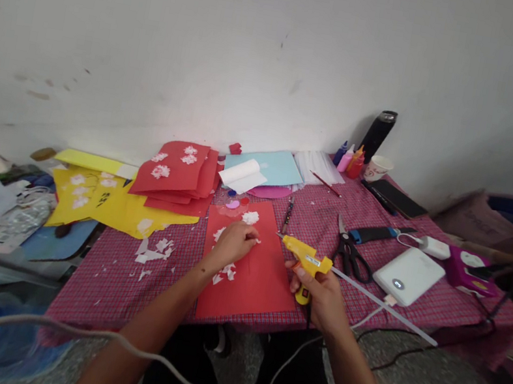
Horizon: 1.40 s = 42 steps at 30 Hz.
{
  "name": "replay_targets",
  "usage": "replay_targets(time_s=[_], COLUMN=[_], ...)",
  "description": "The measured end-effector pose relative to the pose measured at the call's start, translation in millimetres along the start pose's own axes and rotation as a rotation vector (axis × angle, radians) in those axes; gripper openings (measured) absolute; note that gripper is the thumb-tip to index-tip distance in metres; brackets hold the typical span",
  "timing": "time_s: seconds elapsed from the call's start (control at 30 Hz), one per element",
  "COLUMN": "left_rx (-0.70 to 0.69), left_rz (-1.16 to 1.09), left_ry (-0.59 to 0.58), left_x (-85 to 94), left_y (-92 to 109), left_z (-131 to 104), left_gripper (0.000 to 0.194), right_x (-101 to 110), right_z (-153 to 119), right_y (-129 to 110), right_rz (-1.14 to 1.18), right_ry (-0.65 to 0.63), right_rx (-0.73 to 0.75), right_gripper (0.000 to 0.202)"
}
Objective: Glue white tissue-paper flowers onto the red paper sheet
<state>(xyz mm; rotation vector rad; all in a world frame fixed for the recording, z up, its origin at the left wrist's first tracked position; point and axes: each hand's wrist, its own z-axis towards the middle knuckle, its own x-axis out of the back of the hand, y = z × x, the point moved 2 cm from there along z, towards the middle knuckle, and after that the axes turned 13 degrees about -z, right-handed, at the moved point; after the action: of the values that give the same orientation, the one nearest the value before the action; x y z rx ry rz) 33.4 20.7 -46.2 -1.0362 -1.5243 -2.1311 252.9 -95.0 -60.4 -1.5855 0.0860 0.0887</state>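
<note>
A yellow hot glue gun is held in my right hand, its nozzle pointing left over the edge of a red paper sheet. A long clear glue stick sticks out from its back. My left hand is above the sheet with fingertips pinched together. A small white bit of paper shows at those fingertips. One white paper flower lies on the sheet beyond my left hand, and more white paper pieces are partly hidden by that hand.
Red sheets with white flowers and yellow paper lie left. Torn white scraps are on the checked cloth. Scissors, a power bank, paint bottles and a black flask stand or lie right. Cables cross the front.
</note>
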Motion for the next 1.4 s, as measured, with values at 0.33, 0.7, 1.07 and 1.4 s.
replay_targets(time_s=[0.33,0.7,1.07,1.4], left_rx=[0.009,-0.027,-0.038,-0.057], left_rz=[-0.058,0.188,0.160,0.122], left_ry=[0.039,0.059,0.054,0.034], left_x=[2.9,-7.0,-10.8,-14.3], left_y=[0,27,25,21], left_z=[-8,-13,-4,2], left_gripper=[0.026,0.016,0.011,0.013], right_x=[-1,0,2,1], right_z=[0,-1,-2,-2], right_y=[-2,-2,3,-1], right_rz=[0.020,0.014,-0.031,0.009], right_ry=[0.018,0.025,0.008,0.017], right_rx=[0.002,-0.013,-0.043,-0.040], right_gripper=[0.025,0.026,0.033,0.029])
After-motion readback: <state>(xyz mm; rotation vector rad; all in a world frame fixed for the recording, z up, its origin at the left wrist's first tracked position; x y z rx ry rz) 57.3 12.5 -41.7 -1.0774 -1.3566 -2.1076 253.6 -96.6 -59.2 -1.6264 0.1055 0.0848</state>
